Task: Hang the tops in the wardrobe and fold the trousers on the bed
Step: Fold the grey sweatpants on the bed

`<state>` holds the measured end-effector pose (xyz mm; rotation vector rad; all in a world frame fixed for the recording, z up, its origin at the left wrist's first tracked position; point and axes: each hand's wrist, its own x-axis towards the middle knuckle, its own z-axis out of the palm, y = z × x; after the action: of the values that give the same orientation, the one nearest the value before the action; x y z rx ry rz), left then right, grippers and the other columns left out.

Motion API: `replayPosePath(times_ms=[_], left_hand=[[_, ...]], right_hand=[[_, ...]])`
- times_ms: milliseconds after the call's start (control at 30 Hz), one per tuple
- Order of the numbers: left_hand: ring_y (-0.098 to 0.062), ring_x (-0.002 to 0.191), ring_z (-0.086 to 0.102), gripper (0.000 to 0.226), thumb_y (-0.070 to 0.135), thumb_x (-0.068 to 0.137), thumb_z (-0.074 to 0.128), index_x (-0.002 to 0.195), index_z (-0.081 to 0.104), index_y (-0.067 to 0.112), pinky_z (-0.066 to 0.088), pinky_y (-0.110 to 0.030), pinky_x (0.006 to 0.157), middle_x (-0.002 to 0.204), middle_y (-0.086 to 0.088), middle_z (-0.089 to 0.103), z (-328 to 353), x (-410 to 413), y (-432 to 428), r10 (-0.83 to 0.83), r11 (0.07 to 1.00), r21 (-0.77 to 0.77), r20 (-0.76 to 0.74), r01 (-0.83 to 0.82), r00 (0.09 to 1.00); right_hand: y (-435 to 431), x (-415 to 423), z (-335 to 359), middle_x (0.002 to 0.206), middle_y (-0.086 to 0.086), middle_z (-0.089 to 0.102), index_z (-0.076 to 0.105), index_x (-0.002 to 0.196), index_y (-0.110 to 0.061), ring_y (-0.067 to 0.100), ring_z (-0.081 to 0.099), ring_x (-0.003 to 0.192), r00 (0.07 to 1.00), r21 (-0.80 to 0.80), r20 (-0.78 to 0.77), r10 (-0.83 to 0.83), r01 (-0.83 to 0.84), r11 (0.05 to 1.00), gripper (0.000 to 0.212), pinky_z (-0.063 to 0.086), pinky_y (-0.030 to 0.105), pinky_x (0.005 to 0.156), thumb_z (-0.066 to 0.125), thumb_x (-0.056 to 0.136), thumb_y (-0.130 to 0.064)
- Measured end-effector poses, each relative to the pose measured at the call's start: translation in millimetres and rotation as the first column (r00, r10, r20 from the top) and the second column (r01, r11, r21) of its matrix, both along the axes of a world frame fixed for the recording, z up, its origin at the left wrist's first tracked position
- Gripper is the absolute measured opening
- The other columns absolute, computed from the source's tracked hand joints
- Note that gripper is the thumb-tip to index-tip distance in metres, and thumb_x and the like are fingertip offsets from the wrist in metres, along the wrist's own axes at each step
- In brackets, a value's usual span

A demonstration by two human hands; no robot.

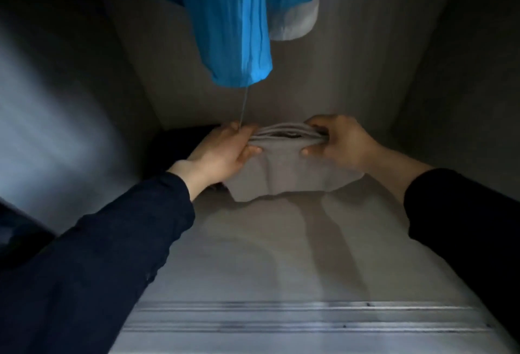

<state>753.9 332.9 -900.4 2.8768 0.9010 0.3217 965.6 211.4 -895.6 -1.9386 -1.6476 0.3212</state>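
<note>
head view | pale grey garment low over wardrobe floor | left hand and right hand each pinch a side of its opening, fingers clamped on cloth | likely light, soft, limp; best held at that rim | blue top, white top hang above; door track nearest; dim

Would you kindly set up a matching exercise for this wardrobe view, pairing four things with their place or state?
Things:
1 blue top
2 white top
3 grey garment
4 door track

Places or states:
A gripped by the left hand and right hand
B along the near edge of the wardrobe floor
C hangs in front, a thread dangling from its hem
D hangs behind another top, partly hidden

Pairs: 1-C; 2-D; 3-A; 4-B
</note>
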Motion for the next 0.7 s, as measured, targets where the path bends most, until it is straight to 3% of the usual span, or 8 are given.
replayPosePath(times_ms=[67, 133, 267, 367, 433, 567, 633, 700], left_hand=[[-0.04, 0.116, 0.049, 0.048, 0.034, 0.098, 0.049, 0.138, 0.045, 0.008, 0.039, -0.043, 0.098, 0.13, -0.021, 0.051, -14.1, 12.6, 12.6, -0.004, 0.984, 0.18, 0.072, -0.009, 0.997], [-0.043, 0.099, 0.057, 0.044, 0.026, 0.091, 0.058, 0.128, 0.055, 0.002, 0.045, -0.046, 0.086, 0.112, -0.025, 0.059, -43.6, 13.3, 15.8, -0.071, 0.949, 0.313, 0.062, 0.048, 0.996], [-0.032, 0.073, 0.064, 0.05, 0.021, 0.063, 0.087, 0.106, 0.064, 0.01, 0.054, -0.036, 0.066, 0.087, -0.012, 0.064, -137.9, -4.8, -3.6, -0.147, 0.94, 0.301, -0.067, 0.16, 0.987], [-0.027, 0.08, 0.064, 0.054, 0.025, 0.066, 0.081, 0.11, 0.052, 0.017, 0.054, -0.031, 0.072, 0.091, -0.006, 0.064, -183.2, -10.7, -9.7, -0.195, 0.945, 0.246, -0.105, 0.216, 0.975], [-0.026, 0.081, 0.062, 0.056, 0.026, 0.062, 0.087, 0.107, 0.056, 0.017, 0.052, -0.029, 0.069, 0.092, -0.005, 0.063, -185.6, -5.3, 0.2, -0.176, 0.954, 0.231, -0.087, 0.191, 0.981], [-0.024, 0.078, 0.061, 0.051, 0.022, 0.059, 0.09, 0.101, 0.063, 0.014, 0.053, -0.028, 0.062, 0.09, -0.004, 0.062, -180.3, 12.7, 28.3, -0.125, 0.956, 0.252, -0.107, 0.148, 0.986], [-0.024, 0.077, 0.06, 0.055, 0.016, 0.058, 0.089, 0.103, 0.058, 0.015, 0.052, -0.029, 0.06, 0.089, -0.005, 0.06, -182.6, 19.6, 43.4, -0.112, 0.958, 0.255, -0.084, 0.13, 0.99], [-0.025, 0.077, 0.061, 0.057, 0.016, 0.057, 0.089, 0.103, 0.056, 0.015, 0.051, -0.029, 0.061, 0.089, -0.006, 0.06, -184.5, 24.2, 55.1, -0.084, 0.955, 0.278, -0.088, 0.106, 0.993]], right_hand=[[10.4, 10.8, -15.9, 0.103, 0.005, 0.071, 0.066, 0.114, -0.013, 0.016, 0.063, 0.098, 0.998, 0.086, 0.04, -0.052, 0.049, 0.995, 0.036, 0.044, 0.026, 0.077, 0.075, 0.079, -0.018], [12.9, 13.9, -48.7, 0.112, 0.007, 0.068, 0.061, 0.122, -0.02, 0.023, 0.064, 0.105, 0.987, 0.111, 0.147, -0.066, 0.05, 0.993, 0.041, 0.05, 0.03, 0.083, 0.067, 0.082, -0.022], [-8.0, -1.6, -132.6, 0.121, 0.01, 0.062, 0.054, 0.128, -0.027, 0.031, 0.06, 0.109, 0.926, -0.287, 0.376, 0.042, 0.073, 0.955, 0.034, 0.051, 0.037, 0.086, 0.049, 0.095, -0.03], [-16.1, -12.4, -170.6, 0.101, 0.003, 0.07, 0.067, 0.098, -0.019, 0.028, 0.066, 0.094, 0.908, -0.139, 0.415, 0.051, 0.007, 0.99, 0.028, 0.055, 0.033, 0.07, 0.052, 0.078, -0.032], [-5.8, -4.3, -180.9, 0.09, 0.0, 0.072, 0.069, 0.086, -0.019, 0.026, 0.068, 0.082, 0.889, 0.011, 0.458, 0.001, -0.007, 1.0, 0.03, 0.055, 0.03, 0.058, 0.052, 0.067, -0.034], [23.4, 1.0, -172.9, 0.074, 0.003, 0.067, 0.069, 0.079, -0.016, 0.028, 0.065, 0.068, 0.879, -0.016, 0.476, -0.032, 0.045, 0.999, 0.03, 0.048, 0.025, 0.047, 0.082, 0.053, -0.023], [38.5, 1.1, -173.3, 0.088, 0.007, 0.069, 0.07, 0.091, -0.013, 0.03, 0.065, 0.082, 0.887, -0.083, 0.458, -0.057, 0.106, 0.991, 0.032, 0.053, 0.032, 0.059, 0.082, 0.062, -0.019], [54.3, 1.5, -179.1, 0.121, 0.006, 0.061, 0.06, 0.119, -0.015, 0.029, 0.054, 0.115, 0.903, -0.142, 0.423, -0.073, 0.146, 0.979, 0.032, 0.052, 0.037, 0.084, 0.061, 0.087, -0.017]])
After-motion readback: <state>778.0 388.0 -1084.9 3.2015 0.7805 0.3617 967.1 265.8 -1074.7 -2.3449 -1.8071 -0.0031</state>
